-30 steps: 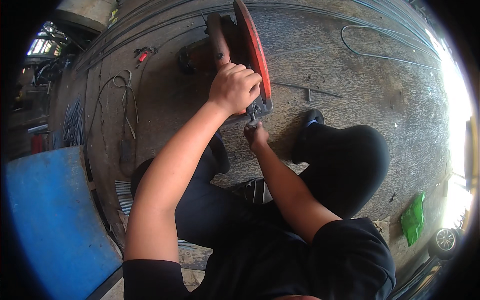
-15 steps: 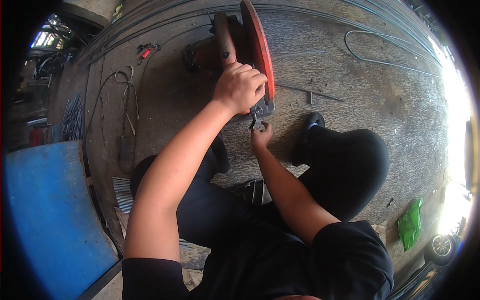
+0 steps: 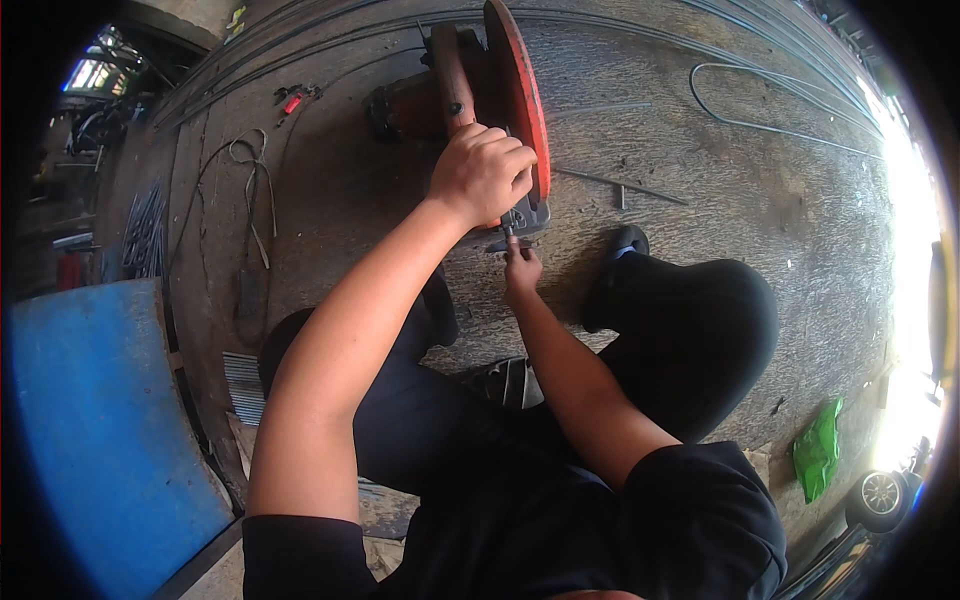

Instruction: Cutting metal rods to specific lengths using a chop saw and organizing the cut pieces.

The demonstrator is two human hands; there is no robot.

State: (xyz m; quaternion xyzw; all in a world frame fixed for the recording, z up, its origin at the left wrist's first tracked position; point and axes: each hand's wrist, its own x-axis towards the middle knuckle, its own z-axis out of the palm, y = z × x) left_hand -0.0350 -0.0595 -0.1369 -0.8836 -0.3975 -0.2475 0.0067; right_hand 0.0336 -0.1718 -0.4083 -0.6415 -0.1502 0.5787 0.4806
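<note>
A cut-off saw [image 3: 452, 75] with a red disc guard [image 3: 525, 95] stands on the worn floor in front of me. My left hand [image 3: 482, 175] is wrapped round the end of the saw's arm, beside the guard; the grip itself is hidden under my fingers. Just below it, my right hand [image 3: 522, 268] is closed on a small dark crank handle [image 3: 511, 238] at the near end of the saw's base [image 3: 532, 215]. My fingers partly cover the crank.
A thin metal rod [image 3: 655, 190] lies right of the saw, beside a short piece. Long rods [image 3: 620, 32] run across the far side. Red-handled pliers [image 3: 292, 103] and a looped cord [image 3: 262, 190] lie left. A blue sheet [image 3: 110, 420] and a green bag [image 3: 818, 450] flank me.
The crank handle has turned to another angle. My right hand's fingers, spread apart before, are now closed on it. My left hand has stayed on the saw.
</note>
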